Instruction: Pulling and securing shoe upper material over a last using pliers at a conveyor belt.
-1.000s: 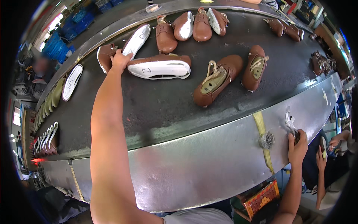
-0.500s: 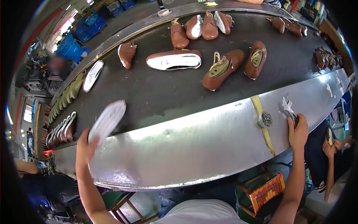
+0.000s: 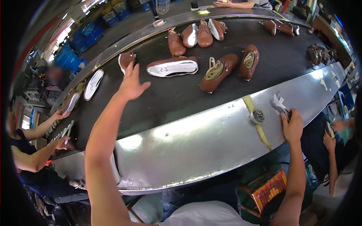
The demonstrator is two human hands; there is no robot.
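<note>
My left hand (image 3: pixel 132 83) reaches out over the dark bench top with its fingers apart and nothing in it. Just beyond its fingertips stands a brown shoe upper (image 3: pixel 125 61) with a white underside edge. To its right lies a brown shoe on its side, its white sole (image 3: pixel 173 69) turned toward me. My right hand (image 3: pixel 292 126) is closed round the handles of metal pincers (image 3: pixel 279 102), their jaws pointing away from me over the steel edge. A white-soled piece (image 3: pixel 114 168) lies on the steel strip, mostly hidden behind my left forearm.
A round tub of nails (image 3: pixel 258 116) sits on yellow tape across the steel strip (image 3: pixel 196 150). Brown lace-up shoes (image 3: pixel 204 34) stand farther back, with more at the far right. At the left a co-worker's hands (image 3: pixel 62 115) handle shoe pieces. Another person sits at the right.
My left hand has let go of the white-soled piece, which now lies by the near edge, and has stretched forward to the brown upper. A co-worker has come in at the left.
</note>
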